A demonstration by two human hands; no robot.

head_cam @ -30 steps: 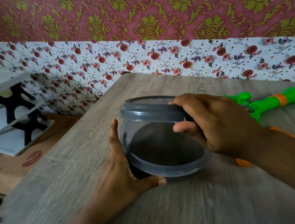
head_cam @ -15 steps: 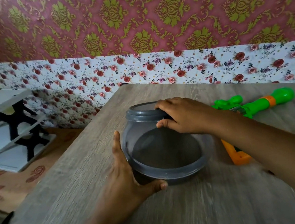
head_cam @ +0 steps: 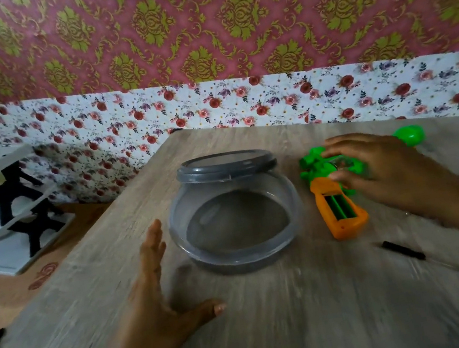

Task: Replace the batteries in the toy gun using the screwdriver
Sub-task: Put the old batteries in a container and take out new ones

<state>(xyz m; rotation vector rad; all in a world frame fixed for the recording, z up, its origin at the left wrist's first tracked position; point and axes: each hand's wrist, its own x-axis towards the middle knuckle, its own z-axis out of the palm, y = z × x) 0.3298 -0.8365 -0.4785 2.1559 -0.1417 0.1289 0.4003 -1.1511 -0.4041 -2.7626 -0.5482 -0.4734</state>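
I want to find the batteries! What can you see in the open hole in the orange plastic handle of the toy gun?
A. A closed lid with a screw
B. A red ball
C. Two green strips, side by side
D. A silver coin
C: the open slot in the orange plastic handle of the green toy gun shows two green strips lying side by side.

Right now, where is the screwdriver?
The screwdriver lies on the table, near the right side, just in front of the toy gun.

green-orange toy gun (head_cam: pixel 336 201) flat, compartment open, screwdriver (head_cam: pixel 403 250) nearby
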